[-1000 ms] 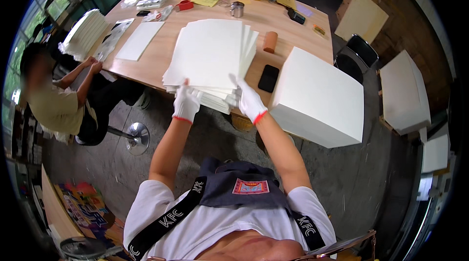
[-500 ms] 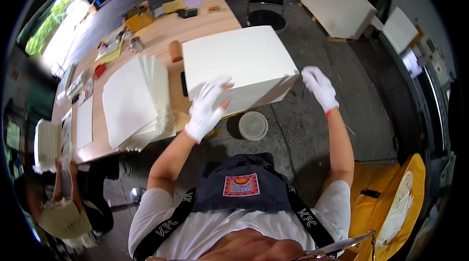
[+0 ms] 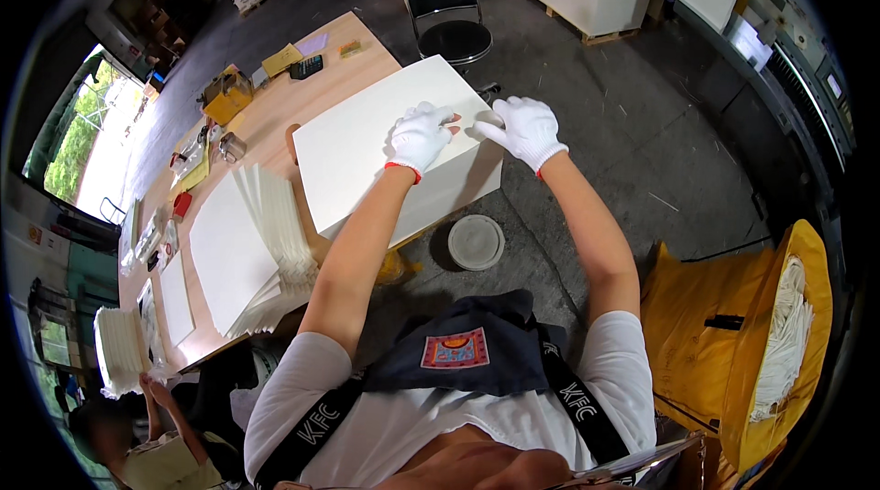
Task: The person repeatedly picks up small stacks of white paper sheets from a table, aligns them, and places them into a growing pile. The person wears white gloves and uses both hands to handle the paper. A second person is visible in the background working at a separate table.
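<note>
A tall block of white paper sheets (image 3: 367, 151) stands at the table's right end. My left hand (image 3: 423, 137), in a white glove with some bare fingertips, rests on its top sheet near the right side. The fingers are slightly bent and apart, with nothing visible in them. My right hand (image 3: 524, 131), also gloved, is at the block's right corner. Its thumb stretches toward the top edge, away from the bent fingers, and nothing shows in its grasp. Left of the block lies a fanned stack of white sheets (image 3: 234, 247).
The wooden table (image 3: 266, 119) also carries a calculator (image 3: 306, 67), a yellow box (image 3: 227, 98) and a metal cup (image 3: 232, 147). A round grey bucket (image 3: 476, 242) stands below. A black chair (image 3: 454, 36) is beyond; a yellow bag (image 3: 706, 334) is at right. Another person's hands (image 3: 158, 391) are lower left.
My left hand has moved forward and right onto the top of the block. My right hand has come left, closer to the block's corner. The whole view has shifted.
</note>
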A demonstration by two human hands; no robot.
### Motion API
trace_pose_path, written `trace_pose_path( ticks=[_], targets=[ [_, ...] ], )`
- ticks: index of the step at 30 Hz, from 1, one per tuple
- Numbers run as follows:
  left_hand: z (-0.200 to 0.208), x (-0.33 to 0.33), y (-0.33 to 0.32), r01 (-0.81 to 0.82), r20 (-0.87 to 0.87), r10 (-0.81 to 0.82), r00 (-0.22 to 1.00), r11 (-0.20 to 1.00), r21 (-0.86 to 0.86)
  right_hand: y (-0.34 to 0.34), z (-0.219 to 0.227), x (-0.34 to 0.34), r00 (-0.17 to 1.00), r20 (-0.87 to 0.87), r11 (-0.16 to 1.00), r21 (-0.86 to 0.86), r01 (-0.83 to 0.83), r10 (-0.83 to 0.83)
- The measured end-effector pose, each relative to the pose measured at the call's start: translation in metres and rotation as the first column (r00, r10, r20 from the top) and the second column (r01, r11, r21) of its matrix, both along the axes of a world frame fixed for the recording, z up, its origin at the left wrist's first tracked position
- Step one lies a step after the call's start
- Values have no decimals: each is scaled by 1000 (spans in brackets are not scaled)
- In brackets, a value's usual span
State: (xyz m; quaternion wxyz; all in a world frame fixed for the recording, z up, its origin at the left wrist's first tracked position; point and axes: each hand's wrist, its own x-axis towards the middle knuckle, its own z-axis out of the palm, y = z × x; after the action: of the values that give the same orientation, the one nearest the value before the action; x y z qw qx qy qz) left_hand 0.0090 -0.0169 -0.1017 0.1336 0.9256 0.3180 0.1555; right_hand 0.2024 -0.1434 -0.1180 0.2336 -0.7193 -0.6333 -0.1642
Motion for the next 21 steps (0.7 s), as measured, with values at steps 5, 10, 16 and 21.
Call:
trace_pose_path(
  ticks=[5,10,16,21],
  targets=[
    [-8,-2,5,73,56,-75,996,997,37,15,13,-7,952,-298,994,-64,-84,62],
    [0,-4,-4,194,204,-156,966,964,-182,12,17,-27,538,-839,989,-140,-56,-89],
    [0,-8,-1,222,216,-162,963,930,-294,20,-8,-32,625,-777,994,-4,107,-71],
    [4,-5,-7,157,167,-112,979,946,-283,20,-16,-32,662,-749,992,57,109,-29]
  ],
)
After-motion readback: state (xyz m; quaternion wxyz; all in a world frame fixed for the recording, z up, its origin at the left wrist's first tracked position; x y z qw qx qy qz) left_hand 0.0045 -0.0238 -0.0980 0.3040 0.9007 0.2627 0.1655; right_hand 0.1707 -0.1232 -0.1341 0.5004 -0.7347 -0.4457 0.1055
